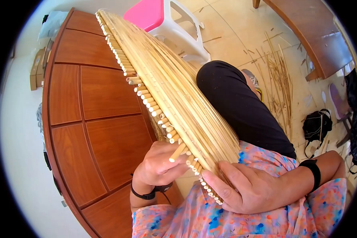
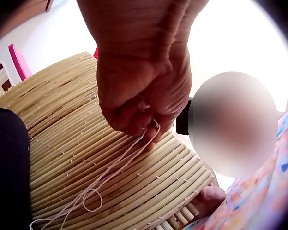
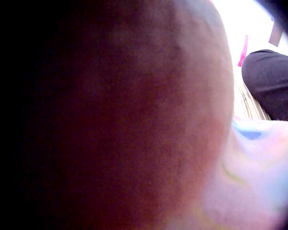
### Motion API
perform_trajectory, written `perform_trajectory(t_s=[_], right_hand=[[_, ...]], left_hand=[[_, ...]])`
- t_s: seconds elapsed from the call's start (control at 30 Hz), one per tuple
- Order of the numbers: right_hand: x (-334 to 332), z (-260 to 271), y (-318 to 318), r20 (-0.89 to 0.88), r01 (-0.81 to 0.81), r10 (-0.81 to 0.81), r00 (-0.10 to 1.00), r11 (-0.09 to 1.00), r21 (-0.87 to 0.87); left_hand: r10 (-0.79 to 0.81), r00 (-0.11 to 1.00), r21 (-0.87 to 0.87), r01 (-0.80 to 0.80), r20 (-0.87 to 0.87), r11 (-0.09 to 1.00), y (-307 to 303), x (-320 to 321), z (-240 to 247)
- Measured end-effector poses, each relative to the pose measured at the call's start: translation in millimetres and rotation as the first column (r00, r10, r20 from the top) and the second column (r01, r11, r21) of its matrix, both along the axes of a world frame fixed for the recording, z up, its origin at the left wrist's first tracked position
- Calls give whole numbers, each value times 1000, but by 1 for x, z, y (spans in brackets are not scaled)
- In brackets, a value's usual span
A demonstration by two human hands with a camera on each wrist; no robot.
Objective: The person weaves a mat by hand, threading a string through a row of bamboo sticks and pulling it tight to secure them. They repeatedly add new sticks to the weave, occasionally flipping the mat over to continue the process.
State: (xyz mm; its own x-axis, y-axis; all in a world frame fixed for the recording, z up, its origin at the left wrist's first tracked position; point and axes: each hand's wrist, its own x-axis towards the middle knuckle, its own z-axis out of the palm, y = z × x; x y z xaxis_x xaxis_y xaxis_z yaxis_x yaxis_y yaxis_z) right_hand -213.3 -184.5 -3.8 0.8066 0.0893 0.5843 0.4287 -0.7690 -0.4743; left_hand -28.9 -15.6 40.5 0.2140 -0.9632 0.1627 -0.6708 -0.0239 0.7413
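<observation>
A long mat of pale reeds [image 1: 174,91] slants across the head view, its cut ends along the left edge, one reed sticking out farther. Left hand [image 1: 158,162], curled, is by the lower reed ends. In the left wrist view this hand [image 2: 139,91] pinches thin pale thread [image 2: 103,179], which trails in loops over the stitched reeds [image 2: 134,191]. Right hand [image 1: 254,188] grips the mat's near corner; a fingertip [image 2: 212,194] shows at that edge. In the right wrist view blurred skin [image 3: 134,120] fills most of the frame, hiding the fingers.
A brown panelled wooden surface [image 1: 111,139] stands left. A pink and white stool [image 1: 146,14] is beyond the mat. The person's dark-clad knee [image 1: 222,79] is right of it. Loose reeds [image 1: 279,83] and a black bag [image 1: 317,125] lie on the floor, near a brown table [image 1: 313,31].
</observation>
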Motion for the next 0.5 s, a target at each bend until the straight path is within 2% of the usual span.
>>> perform_trajectory(t_s=[0.23, 0.5], right_hand=[[-3, -2, 0, -25, -2, 4, 1000, 997, 81], [-2, -3, -1, -34, -33, 39, 999, 987, 156]], left_hand=[[40, 999, -5, -40, -23, 999, 1, -4, -2], [4, 1000, 41, -4, -6, 999, 4, -2, 2]])
